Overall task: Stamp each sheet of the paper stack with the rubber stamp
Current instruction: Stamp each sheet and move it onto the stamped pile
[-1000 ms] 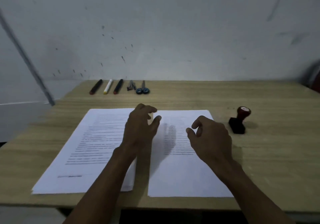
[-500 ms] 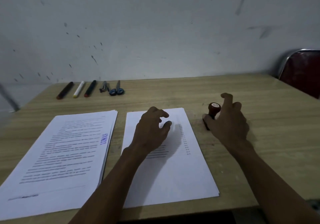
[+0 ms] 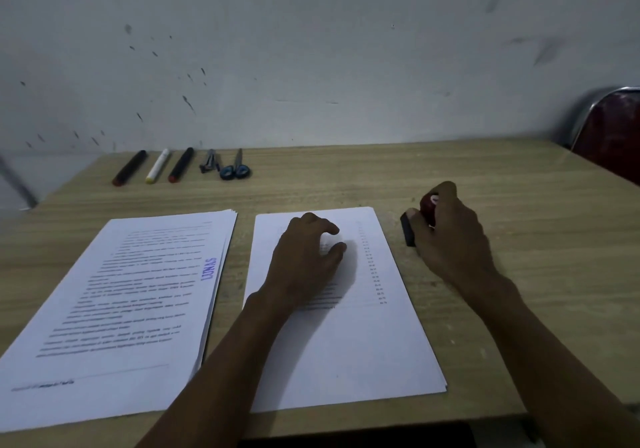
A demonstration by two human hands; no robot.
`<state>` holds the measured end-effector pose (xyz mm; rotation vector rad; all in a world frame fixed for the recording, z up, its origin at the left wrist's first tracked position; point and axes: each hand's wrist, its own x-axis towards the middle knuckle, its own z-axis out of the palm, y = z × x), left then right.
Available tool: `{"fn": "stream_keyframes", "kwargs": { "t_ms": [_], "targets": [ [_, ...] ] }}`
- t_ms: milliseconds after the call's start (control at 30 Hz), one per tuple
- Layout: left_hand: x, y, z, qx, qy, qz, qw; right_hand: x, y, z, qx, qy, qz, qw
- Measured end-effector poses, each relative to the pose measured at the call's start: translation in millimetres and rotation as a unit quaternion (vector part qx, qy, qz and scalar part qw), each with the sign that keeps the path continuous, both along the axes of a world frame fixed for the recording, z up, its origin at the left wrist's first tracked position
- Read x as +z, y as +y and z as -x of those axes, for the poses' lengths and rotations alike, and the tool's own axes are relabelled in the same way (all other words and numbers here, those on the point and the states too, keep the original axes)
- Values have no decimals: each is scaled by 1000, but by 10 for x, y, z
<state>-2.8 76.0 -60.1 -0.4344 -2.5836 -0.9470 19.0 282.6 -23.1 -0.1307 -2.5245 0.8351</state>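
Observation:
Two paper stacks lie side by side on the wooden table (image 3: pixel 519 184). The left stack (image 3: pixel 114 309) shows a purple stamp mark along the right edge of its top sheet. The right stack (image 3: pixel 346 343) has printed text and no visible stamp mark. My left hand (image 3: pixel 304 257) rests on the upper part of the right stack with fingers spread. My right hand (image 3: pixel 450 236) is closed around the rubber stamp (image 3: pixel 420 217), which has a red knob and a black base and stands on the table just right of the right stack.
Three markers (image 3: pixel 156 167) and a pair of blue-handled scissors (image 3: pixel 235 168) lie in a row along the table's far edge by the wall. A dark red chair (image 3: pixel 613 132) with a metal frame stands at the far right corner.
My right hand moved from over the right stack out to the stamp and closed around it. My left hand stayed on the right stack. The view swung to the right.

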Motion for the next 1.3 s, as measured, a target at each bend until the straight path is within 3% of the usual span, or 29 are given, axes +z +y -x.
{"fn": "stream_keyframes", "kwargs": {
  "t_ms": [367,800,1033,1200,1300],
  "targets": [
    [-117,-29,-46,-36,-20,94,995,-183,-281,-471,98,34,-15,994],
    [-157,-24,-74,-28,-28,86,996,-221,-316,-517,115,13,-39,993],
    [-135,-30,-87,-25,-27,99,994,-95,-329,-480,84,-57,-72,992],
    [-127,-18,-99,-19,-26,99,995,97,-369,-305,41,-176,-169,969],
    [-130,-20,-93,-23,-21,99,995,88,-396,-267,30,-174,-217,960]
  ]
}}
